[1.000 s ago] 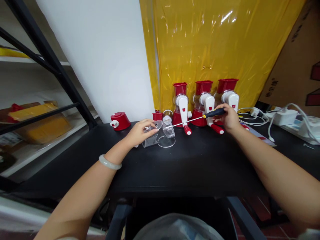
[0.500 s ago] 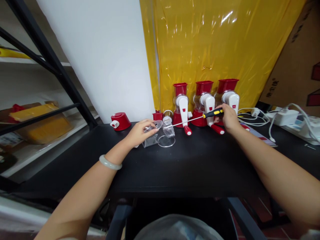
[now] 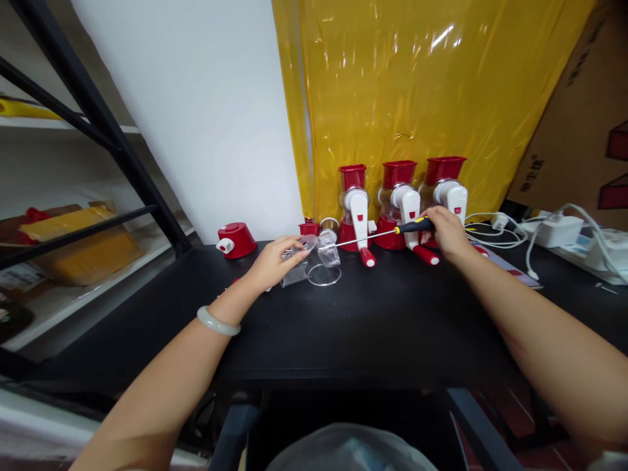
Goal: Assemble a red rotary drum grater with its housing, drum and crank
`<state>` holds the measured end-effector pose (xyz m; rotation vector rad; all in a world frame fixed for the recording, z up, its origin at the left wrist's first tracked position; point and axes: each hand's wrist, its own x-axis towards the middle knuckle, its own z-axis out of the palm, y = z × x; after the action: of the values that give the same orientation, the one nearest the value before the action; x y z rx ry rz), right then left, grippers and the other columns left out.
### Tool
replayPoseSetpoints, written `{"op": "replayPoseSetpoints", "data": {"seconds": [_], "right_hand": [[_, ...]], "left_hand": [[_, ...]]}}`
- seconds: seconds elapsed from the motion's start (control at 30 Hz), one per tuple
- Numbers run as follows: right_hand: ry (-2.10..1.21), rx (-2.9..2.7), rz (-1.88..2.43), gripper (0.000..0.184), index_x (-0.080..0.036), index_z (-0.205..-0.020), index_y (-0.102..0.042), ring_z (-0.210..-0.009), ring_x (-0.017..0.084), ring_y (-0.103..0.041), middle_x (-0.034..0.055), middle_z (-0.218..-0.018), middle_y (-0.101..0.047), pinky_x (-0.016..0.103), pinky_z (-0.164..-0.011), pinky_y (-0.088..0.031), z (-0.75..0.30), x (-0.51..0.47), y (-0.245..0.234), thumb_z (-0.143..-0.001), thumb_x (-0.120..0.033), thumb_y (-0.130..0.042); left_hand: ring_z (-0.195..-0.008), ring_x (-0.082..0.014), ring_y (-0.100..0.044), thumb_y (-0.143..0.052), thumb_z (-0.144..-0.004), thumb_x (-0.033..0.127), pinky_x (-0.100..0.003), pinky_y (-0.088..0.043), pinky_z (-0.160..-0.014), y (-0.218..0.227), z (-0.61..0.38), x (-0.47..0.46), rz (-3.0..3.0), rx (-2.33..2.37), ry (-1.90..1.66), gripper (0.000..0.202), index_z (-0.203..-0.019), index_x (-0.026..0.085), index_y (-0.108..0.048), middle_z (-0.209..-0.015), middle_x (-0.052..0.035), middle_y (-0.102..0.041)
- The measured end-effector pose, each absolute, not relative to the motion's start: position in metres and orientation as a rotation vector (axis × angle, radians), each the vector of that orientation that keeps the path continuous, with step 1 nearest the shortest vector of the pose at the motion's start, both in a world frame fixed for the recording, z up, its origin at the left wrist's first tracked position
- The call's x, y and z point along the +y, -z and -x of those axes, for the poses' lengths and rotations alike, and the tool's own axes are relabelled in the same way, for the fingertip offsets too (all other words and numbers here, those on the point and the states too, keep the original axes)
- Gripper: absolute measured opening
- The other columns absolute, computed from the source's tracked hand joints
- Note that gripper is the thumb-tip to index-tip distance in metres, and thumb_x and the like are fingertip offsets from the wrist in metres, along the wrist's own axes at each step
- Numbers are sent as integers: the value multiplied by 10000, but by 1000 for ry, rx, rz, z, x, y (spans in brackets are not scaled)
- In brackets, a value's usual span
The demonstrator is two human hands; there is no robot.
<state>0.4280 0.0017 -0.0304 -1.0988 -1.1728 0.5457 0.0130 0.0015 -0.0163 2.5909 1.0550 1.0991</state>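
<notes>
Three graters (image 3: 357, 203) stand assembled; a red base (image 3: 239, 239) sits apart. Our left fingers (image 3: 296, 259) pinch the clear housing (image 3: 328, 258); our right fingers (image 3: 432, 213) grip the screwdriver (image 3: 412, 226).

Left hand (image 3: 280, 261) grips clear plastic housing (image 3: 314, 261) toward desk's (image 3: 383, 327) rear edge. Right hand (image 3: 445, 233) holds black-yellow screwdriver (image 3: 413, 226), shaft pointing left; tip at the housing, contact unclear. Three red-and-white crank grinders (image 3: 360, 226) stand along rear edge. Red base (image 3: 239, 239) near rear-left corner, metal drum (image 3: 329, 225) just behind housing. White chargers (image 3: 560, 229), cables (image 3: 511, 243) further right.
</notes>
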Motion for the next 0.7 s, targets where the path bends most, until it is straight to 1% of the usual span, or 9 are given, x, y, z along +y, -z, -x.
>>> {"op": "replayPoseSetpoints", "data": {"seconds": [0.07,0.17,0.27,0.33,0.4,0.5,0.63,0.7], "right_hand": [[-541,-1176,1113,186,-263,-731,-589,-355,162,-486,-26,-411,-492,279,-369,-387,-428,1,31,-855,-394,-545],[-577,-1127,1105,202,-262,-765,-594,-385,165,-517,-10,-479,-558,287,-383,-423,-425,0,29,-870,-396,-486],[-641,-1088,1104,135,-262,-790,-580,-395,170,-525,-7,-524,-584,291,-368,-421,-423,0,25,-836,-349,-487],[-654,-1079,1117,73,-259,-787,-573,-386,170,-510,-12,-510,-567,291,-358,-415,-423,0,24,-801,-303,-516],[-635,-1075,1108,46,-258,-791,-571,-380,162,-495,-18,-507,-558,287,-351,-409,-424,1,24,-790,-289,-536],[-602,-1112,1064,90,-260,-784,-561,-366,141,-469,-34,-499,-536,267,-340,-385,-426,0,26,-806,-344,-584],[-597,-1189,1041,251,-278,-749,-527,-306,140,-395,-73,-384,-412,266,-321,-320,-428,-1,29,-825,-495,-627],[-589,-1212,1056,306,-283,-737,-520,-298,148,-380,-78,-360,-383,275,-319,-306,-430,-2,31,-835,-553,-623]], "left_hand": [[-1193,-282,-634,-603,-926,480,-483,-516,-983,16,-13,1,-2580,1059,-1092,281,-972,219,-697,-1273,-123,-679],[-1199,-286,-629,-601,-925,487,-478,-524,-971,15,-14,0,-2576,1068,-1089,288,-976,221,-699,-1279,-120,-676],[-1186,-286,-636,-605,-922,494,-481,-514,-982,14,-14,-1,-2579,1075,-1092,297,-969,216,-698,-1261,-121,-683],[-1183,-289,-637,-602,-922,498,-481,-518,-974,14,-14,-2,-2577,1077,-1081,304,-969,214,-698,-1265,-124,-680],[-1192,-293,-633,-594,-926,501,-479,-527,-961,13,-14,-2,-2573,1076,-1073,308,-973,214,-697,-1273,-124,-676],[-1197,-294,-630,-594,-927,499,-479,-525,-967,14,-14,-1,-2573,1073,-1080,305,-971,214,-694,-1266,-125,-680],[-1186,-285,-637,-594,-930,493,-478,-512,-986,14,-14,0,-2585,1060,-1080,301,-975,211,-691,-1273,-125,-679],[-1186,-287,-637,-592,-930,498,-480,-514,-983,14,-14,0,-2580,1064,-1072,308,-976,210,-690,-1284,-128,-673]]}}
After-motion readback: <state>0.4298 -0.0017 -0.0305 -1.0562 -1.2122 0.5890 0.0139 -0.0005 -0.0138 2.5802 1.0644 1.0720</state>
